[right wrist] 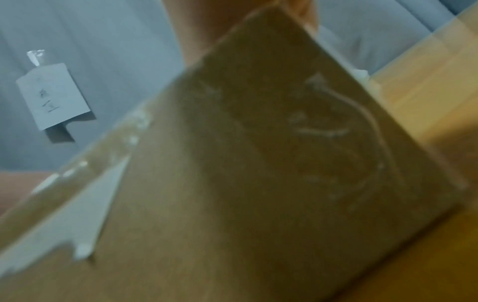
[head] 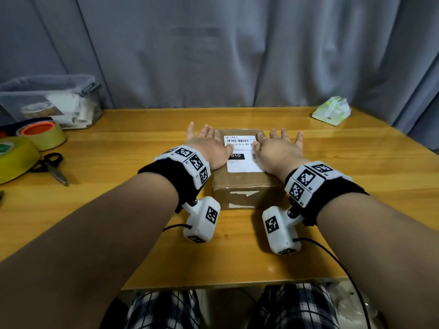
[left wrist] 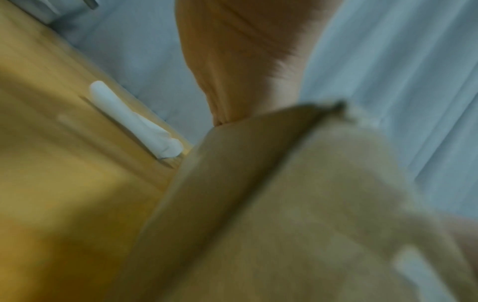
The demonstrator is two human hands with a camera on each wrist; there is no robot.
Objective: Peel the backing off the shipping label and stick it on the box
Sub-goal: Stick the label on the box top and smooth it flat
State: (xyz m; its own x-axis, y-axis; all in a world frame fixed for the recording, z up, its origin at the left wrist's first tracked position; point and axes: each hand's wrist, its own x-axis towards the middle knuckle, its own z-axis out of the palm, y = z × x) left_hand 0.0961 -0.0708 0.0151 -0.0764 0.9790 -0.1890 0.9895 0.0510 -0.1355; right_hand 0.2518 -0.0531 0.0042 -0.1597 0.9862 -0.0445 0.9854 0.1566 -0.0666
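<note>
A brown cardboard box [head: 242, 189] sits mid-table with a white shipping label [head: 242, 160] lying flat on its top. My left hand [head: 209, 144] rests flat on the label's left side, fingers straight and spread. On the label's right side lies my right hand [head: 278, 147], also flat with spread fingers. Both wrist views are blurred and show the box's side close up [left wrist: 284, 204] [right wrist: 258, 183]. A rolled white strip of paper [left wrist: 134, 120] lies on the table beyond the box in the left wrist view.
Tape rolls [head: 40, 136] and black-handled scissors [head: 51, 166] lie at the table's left. A clear plastic bin [head: 50, 103] stands at the back left. A crumpled green-white wrapper [head: 332, 110] sits at the back right. A grey curtain hangs behind.
</note>
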